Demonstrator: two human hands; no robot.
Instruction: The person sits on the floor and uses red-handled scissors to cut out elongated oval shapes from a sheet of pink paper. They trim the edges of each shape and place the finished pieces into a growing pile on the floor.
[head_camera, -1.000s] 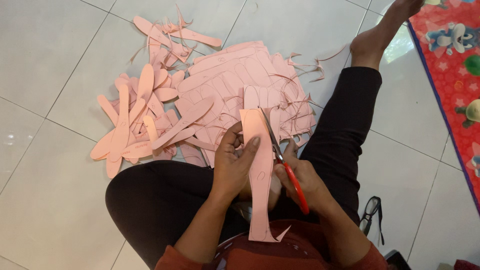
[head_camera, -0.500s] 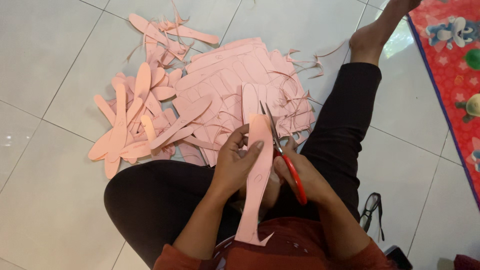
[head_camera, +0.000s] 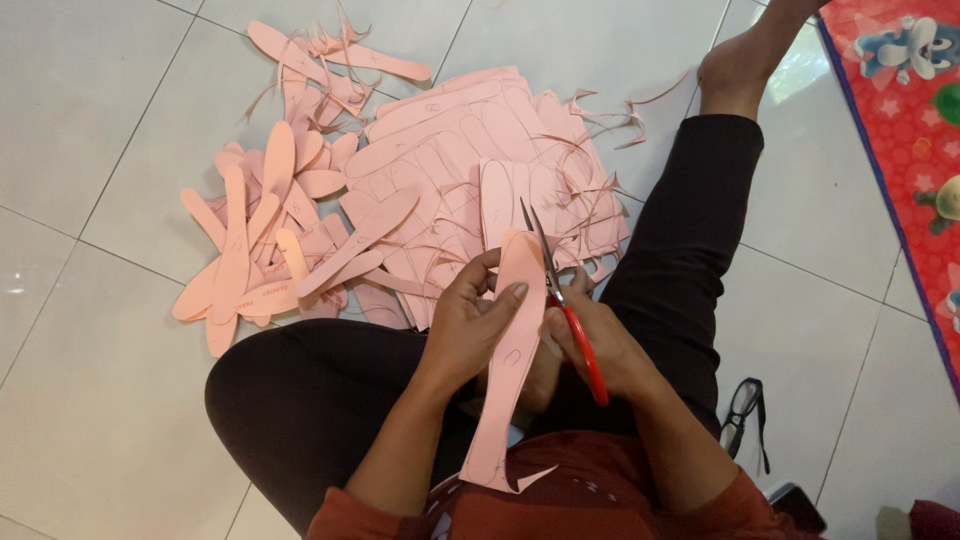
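Pink foam strip (head_camera: 512, 350) — red-handled scissors (head_camera: 565, 305)

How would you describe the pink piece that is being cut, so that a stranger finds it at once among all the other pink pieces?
Start at the big pink pile on the tiled floor, then come down to the seated person's lap. There the left hand holds one long sole-shaped piece upright against the red-handled scissors. It alone is lifted off the floor.

Scissors (head_camera: 562, 300) cut the pink strip (head_camera: 510, 350) both hands hold.
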